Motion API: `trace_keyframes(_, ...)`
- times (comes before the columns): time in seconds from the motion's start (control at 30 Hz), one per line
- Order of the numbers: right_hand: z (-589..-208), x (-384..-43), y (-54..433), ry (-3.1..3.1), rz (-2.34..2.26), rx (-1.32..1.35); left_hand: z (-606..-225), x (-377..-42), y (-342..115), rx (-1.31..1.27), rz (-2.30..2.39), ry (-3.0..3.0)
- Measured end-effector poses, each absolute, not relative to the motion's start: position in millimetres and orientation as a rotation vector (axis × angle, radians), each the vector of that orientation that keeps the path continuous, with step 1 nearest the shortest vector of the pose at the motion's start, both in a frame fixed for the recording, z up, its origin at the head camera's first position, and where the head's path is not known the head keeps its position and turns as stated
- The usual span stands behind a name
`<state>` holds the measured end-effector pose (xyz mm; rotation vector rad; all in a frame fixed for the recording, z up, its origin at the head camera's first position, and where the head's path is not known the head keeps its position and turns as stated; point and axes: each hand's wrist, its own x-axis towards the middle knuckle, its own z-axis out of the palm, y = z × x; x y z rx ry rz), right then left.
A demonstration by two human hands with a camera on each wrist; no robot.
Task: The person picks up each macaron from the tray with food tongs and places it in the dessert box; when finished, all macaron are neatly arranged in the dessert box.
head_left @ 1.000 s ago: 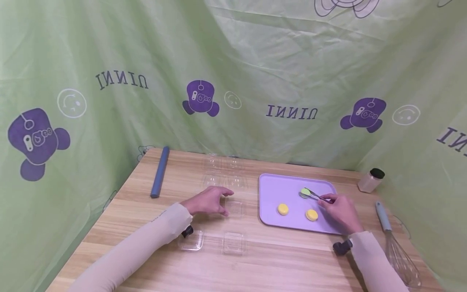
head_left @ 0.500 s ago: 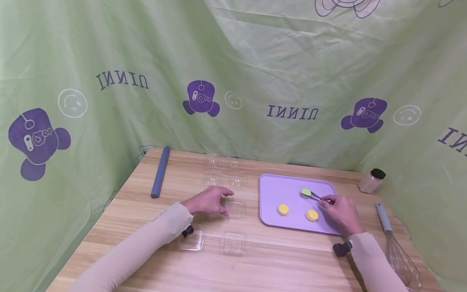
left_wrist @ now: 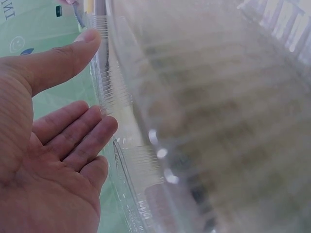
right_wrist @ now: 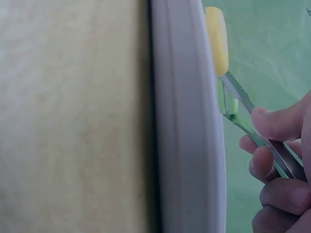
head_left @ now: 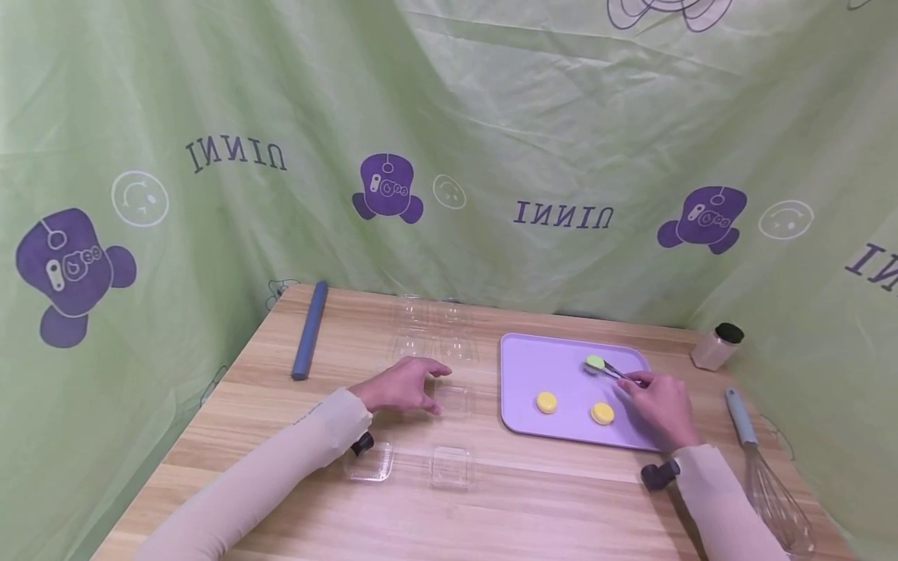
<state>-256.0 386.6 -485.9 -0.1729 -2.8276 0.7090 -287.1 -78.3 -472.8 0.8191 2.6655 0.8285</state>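
My right hand [head_left: 662, 405] holds metal tongs [right_wrist: 238, 92] between thumb and fingers. At their tips is a green macaron [head_left: 595, 363], over the far right part of a purple tray [head_left: 529, 358]; whether it touches the tray I cannot tell. Two yellow macarons [head_left: 546, 402] lie on the tray nearer me. Left of the tray, my left hand [head_left: 400, 387] hovers with fingers extended and thumb apart, holding nothing. Close to its fingertips is a clear plastic container [head_left: 454, 399]. Ribbed clear plastic fills much of the left wrist view, blurred.
More clear containers stand nearer me [head_left: 451, 467] and at the back [head_left: 414, 312]. A blue rolling pin [head_left: 309, 331] lies at the back left. On the right are a dark-lidded jar [head_left: 717, 347] and a whisk [head_left: 761, 475]. A green curtain [head_left: 491, 140] surrounds the table.
The tongs and the green macaron have shifted slightly right and away from me over the tray. My left hand has stayed in place.
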Motion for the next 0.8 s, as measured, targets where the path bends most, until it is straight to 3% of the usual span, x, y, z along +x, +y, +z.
trace_keyframes(0.47,-463.1,-266.7,376.8,-2.630,0.796,-0.321,-474.2,-288.2,-79.5,0.792,0.846,2.660)
trace_keyframes(0.8,-453.5,-276.0,361.4,-2.506,0.831,-0.271,-472.7,-286.0,-78.5,0.798,0.867,2.642)
